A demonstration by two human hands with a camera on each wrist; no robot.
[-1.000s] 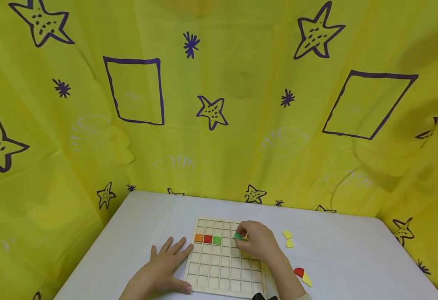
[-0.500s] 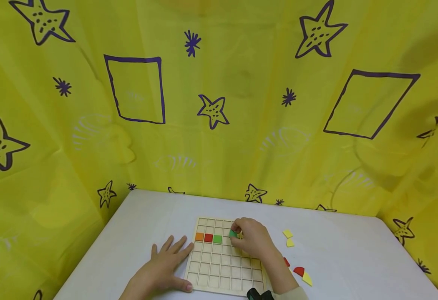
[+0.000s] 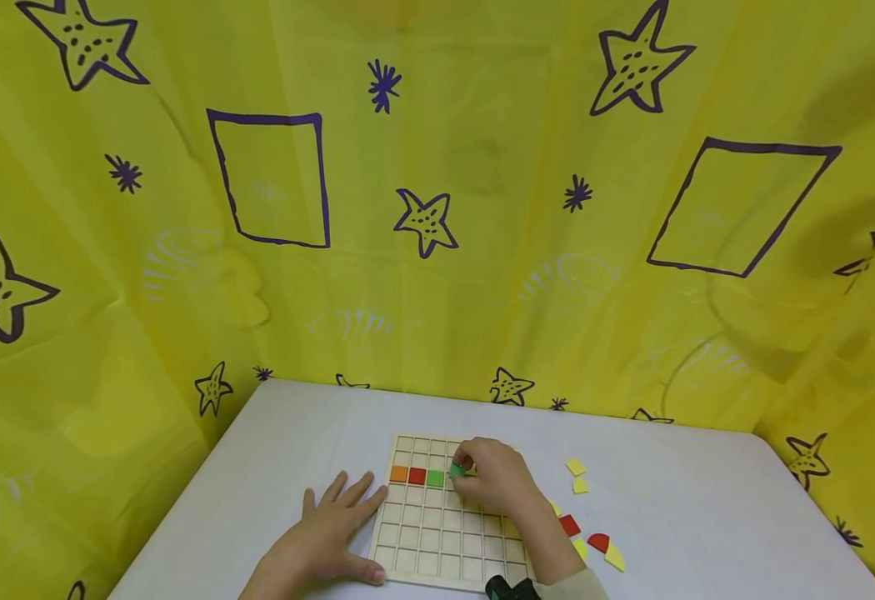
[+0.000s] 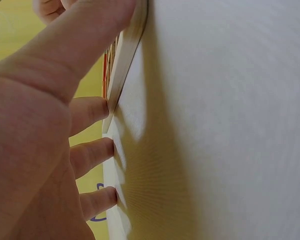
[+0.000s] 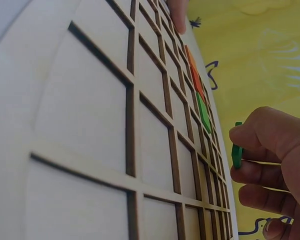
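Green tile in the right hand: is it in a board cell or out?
Out: in the right wrist view, the right hand pinches the green tile clear of the wooden grid board, yellow curtain behind it.

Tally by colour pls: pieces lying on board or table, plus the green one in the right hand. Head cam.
Orange piece: 1, on the board
Red pieces: 3, one on the board, two on the table
Green pieces: 2, one on the board, one pinched by the right hand
Yellow pieces: 5, on the table
Total: 11 visible
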